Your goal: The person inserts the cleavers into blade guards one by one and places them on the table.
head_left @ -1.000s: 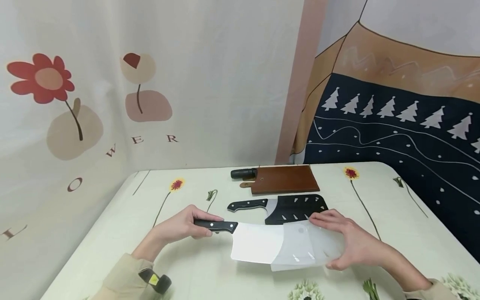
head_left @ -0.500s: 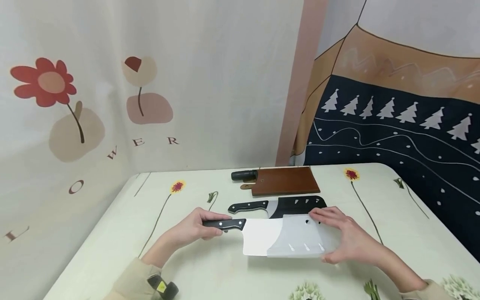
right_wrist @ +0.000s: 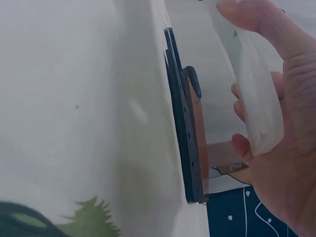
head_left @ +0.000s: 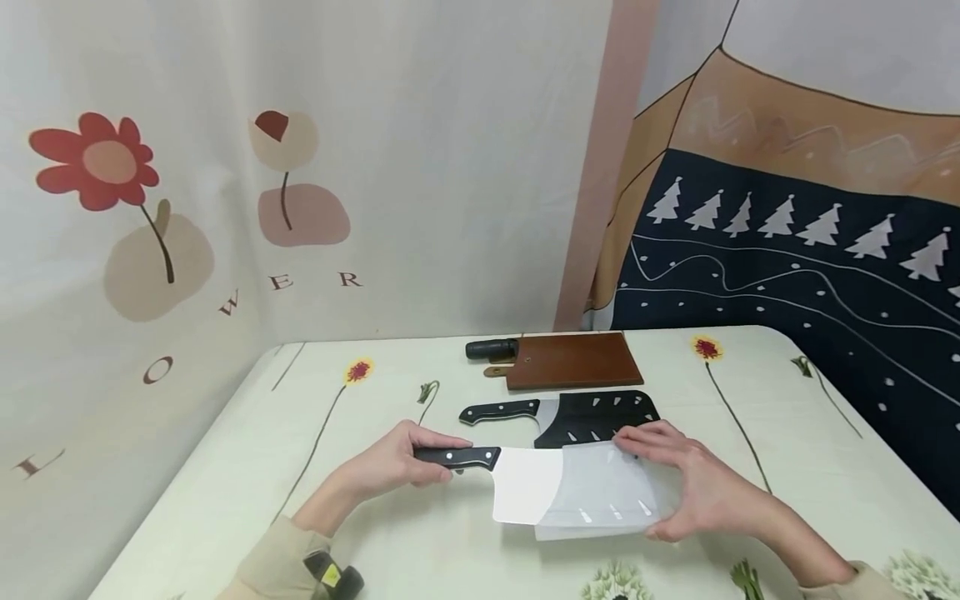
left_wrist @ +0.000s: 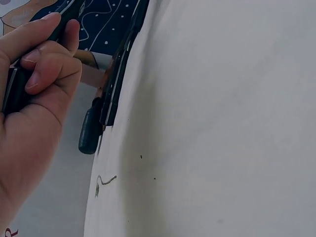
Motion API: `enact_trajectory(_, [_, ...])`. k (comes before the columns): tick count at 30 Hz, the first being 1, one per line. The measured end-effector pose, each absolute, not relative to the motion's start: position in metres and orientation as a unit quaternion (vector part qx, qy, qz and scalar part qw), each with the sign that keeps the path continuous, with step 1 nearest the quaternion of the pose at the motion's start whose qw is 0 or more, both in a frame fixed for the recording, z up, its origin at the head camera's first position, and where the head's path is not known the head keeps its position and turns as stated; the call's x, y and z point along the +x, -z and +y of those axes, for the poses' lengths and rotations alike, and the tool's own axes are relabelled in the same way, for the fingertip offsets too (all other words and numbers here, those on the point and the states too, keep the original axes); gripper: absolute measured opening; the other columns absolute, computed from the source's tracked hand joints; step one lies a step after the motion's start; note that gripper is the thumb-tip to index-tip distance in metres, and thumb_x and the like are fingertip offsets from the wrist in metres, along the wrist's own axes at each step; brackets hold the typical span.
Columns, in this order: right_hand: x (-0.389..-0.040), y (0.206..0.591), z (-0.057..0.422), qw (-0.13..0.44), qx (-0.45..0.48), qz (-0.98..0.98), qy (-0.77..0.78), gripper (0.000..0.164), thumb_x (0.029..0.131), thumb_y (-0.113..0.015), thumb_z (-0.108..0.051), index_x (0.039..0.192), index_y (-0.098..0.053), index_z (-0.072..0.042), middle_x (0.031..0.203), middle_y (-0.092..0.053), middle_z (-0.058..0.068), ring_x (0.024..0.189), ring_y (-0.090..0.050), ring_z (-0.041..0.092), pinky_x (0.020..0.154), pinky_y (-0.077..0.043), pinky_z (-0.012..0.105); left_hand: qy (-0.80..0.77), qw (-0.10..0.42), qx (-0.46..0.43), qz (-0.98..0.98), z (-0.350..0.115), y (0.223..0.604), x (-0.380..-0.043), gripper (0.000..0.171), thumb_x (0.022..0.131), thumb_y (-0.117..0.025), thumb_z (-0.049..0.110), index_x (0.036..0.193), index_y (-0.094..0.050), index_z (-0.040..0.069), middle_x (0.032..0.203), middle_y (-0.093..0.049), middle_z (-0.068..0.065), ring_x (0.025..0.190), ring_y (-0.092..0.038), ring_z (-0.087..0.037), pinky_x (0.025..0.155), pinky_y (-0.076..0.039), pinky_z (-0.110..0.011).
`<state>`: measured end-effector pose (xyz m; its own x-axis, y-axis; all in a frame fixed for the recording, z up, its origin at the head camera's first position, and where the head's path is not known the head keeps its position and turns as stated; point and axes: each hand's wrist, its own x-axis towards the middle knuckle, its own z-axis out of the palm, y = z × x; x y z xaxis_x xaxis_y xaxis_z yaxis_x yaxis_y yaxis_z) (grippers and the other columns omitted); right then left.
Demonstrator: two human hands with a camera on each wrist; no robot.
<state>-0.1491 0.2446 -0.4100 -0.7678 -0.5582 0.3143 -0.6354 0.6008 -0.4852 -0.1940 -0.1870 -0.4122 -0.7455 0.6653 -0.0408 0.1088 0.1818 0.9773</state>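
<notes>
A cleaver (head_left: 525, 487) with a black riveted handle is held above the table, its blade pointing right. My left hand (head_left: 390, 462) grips the handle between thumb and curled fingers; the left wrist view shows those fingers (left_wrist: 54, 64) wrapped round it. A translucent white blade cover (head_left: 596, 492) with slits encloses the outer part of the blade, leaving the part near the handle bare. My right hand (head_left: 705, 483) holds the cover's far end, thumb below and fingers above. In the right wrist view the cover (right_wrist: 261, 108) sits between thumb and fingers.
Behind lies a second black-handled cleaver (head_left: 498, 411) in a black slitted cover (head_left: 600, 414). Farther back, a dark-handled knife (head_left: 491, 349) lies with a brown blade cover (head_left: 577, 361). A flower-printed cloth (head_left: 225, 467) covers the table; printed curtains (head_left: 450, 167) hang behind.
The left hand has moved right with the cleaver, and less bare blade shows outside the white cover. The right hand has stayed nearly in place. The cleaver rose slightly, then dipped again.
</notes>
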Motion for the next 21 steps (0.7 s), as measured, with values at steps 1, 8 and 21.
enact_trajectory(1, [-0.149, 0.410, 0.244, 0.070, 0.331, -0.894, -0.294, 0.091, 0.053, -0.099, -0.033, 0.137, -0.067, -0.014, 0.138, -0.061, -0.001, 0.126, -0.047, 0.011, 0.094, -0.051, 0.040, -0.581, 0.234, 0.264, 0.733, -0.185, 0.412, -0.194, 0.043, 0.088, -0.073, -0.004, 0.131, -0.067, -0.004, 0.081, -0.068, -0.002, 0.055, -0.039, -0.007, 0.052, -0.033, -0.019])
enact_trajectory(8, [-0.151, 0.414, 0.237, 0.098, 0.311, -0.898, -0.295, 0.094, 0.051, -0.099, -0.033, 0.137, -0.067, -0.012, 0.137, -0.063, 0.005, 0.124, -0.049, 0.015, 0.094, -0.050, 0.041, -0.584, 0.216, 0.257, 0.739, -0.172, 0.413, -0.192, 0.042, 0.089, -0.074, -0.001, 0.131, -0.067, -0.004, 0.080, -0.066, 0.000, 0.056, -0.040, -0.007, 0.053, -0.033, -0.019])
enact_trajectory(21, [-0.153, 0.418, 0.232, 0.096, 0.351, -0.880, -0.305, 0.092, 0.052, -0.098, -0.031, 0.136, -0.067, -0.009, 0.136, -0.064, 0.006, 0.126, -0.048, 0.016, 0.093, -0.049, 0.033, -0.581, 0.230, 0.275, 0.730, -0.158, 0.413, -0.193, 0.042, 0.090, -0.073, -0.001, 0.131, -0.068, -0.002, 0.080, -0.068, 0.001, 0.056, -0.038, -0.007, 0.052, -0.031, -0.019])
